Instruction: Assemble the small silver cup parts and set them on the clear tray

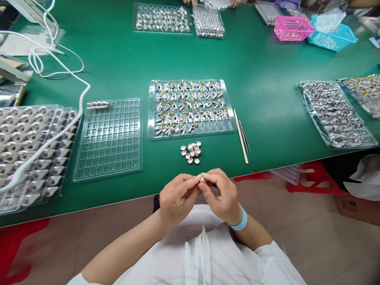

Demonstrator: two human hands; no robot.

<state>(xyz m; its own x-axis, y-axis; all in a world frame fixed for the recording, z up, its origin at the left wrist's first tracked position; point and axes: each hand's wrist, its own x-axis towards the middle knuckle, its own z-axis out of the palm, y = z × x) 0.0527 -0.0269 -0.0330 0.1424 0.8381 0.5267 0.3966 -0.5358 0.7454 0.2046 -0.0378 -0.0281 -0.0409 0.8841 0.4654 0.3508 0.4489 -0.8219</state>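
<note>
My left hand (179, 196) and my right hand (221, 194) meet just off the table's front edge. Both are closed, pinching one small silvery-grey rounded part (202, 180) between the fingertips; much of it is covered. Just beyond them lies a loose group of small round metal caps (190, 152). Behind those, a clear plastic tray (190, 133) carries rows of small curved grey parts with yellow bits, with several bare slots at its lower right. A wooden stick (240, 136) and metal tweezers (245, 135) lie right of this tray.
At left are a mostly bare clear tray (109, 174), stacked trays of grey metal parts (35, 158) and a white cable (67, 128). Filled trays (338, 114) stand at right. Pink (292, 29) and blue baskets (332, 41) sit far right. Another person's hands (234, 3) show at the far edge.
</note>
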